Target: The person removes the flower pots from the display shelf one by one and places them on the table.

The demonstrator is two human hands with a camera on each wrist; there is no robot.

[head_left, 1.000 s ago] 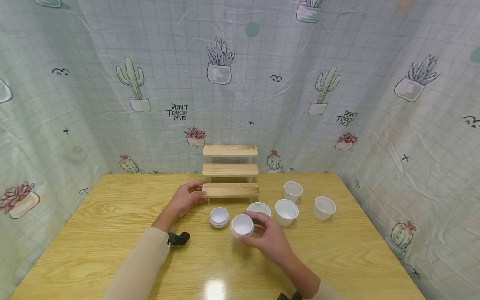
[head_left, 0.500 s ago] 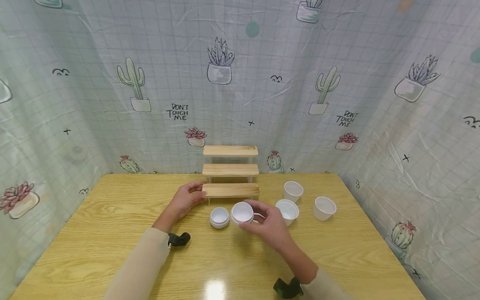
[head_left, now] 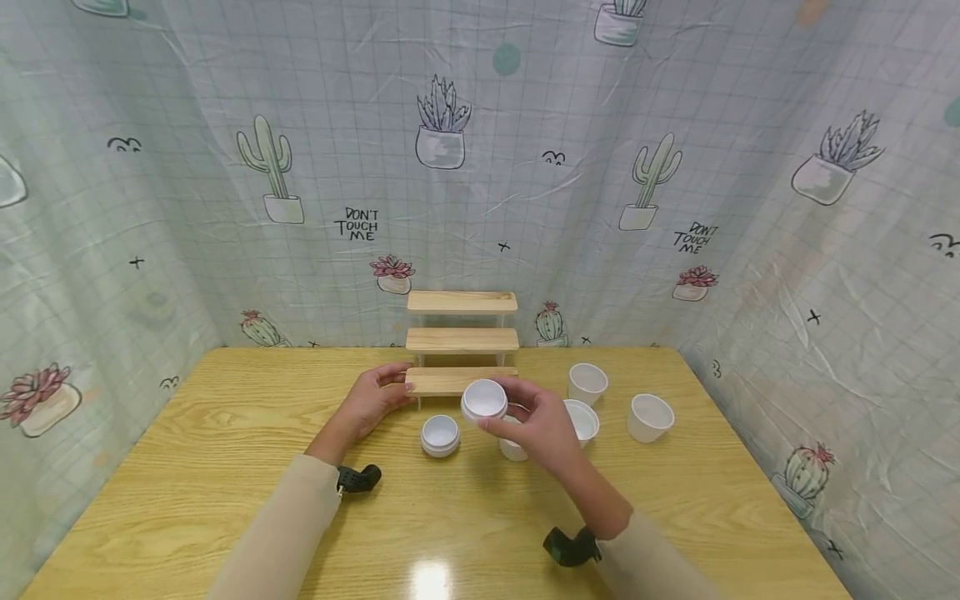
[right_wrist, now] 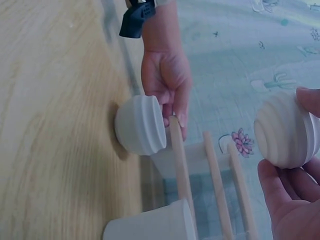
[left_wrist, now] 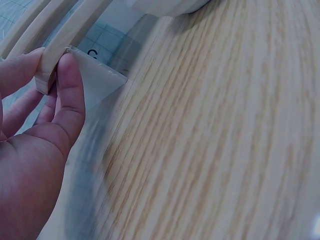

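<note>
My right hand (head_left: 543,425) grips a small white ridged pot (head_left: 484,400) by its side between thumb and fingers. The pot is held up off the table, overlapping the front edge of a three-step wooden display stand (head_left: 442,381) in the head view. In the right wrist view the round ridged body of this pot (right_wrist: 282,130) shows. My left hand (head_left: 372,398) pinches the left end of the stand's lowest board (left_wrist: 50,65). A second white ridged pot (head_left: 440,436) stands upright on the table in front of the stand.
To the right stand several smooth white pots: one (head_left: 514,450) partly behind my right hand, one (head_left: 582,419) beside it, one (head_left: 587,382) farther back and one (head_left: 649,417) at far right. A cactus-print curtain (head_left: 465,208) hangs behind the wooden table (head_left: 247,433).
My right hand has lifted the ridged pot up and away toward the stand's lowest board. The left hand stays on the board's end.
</note>
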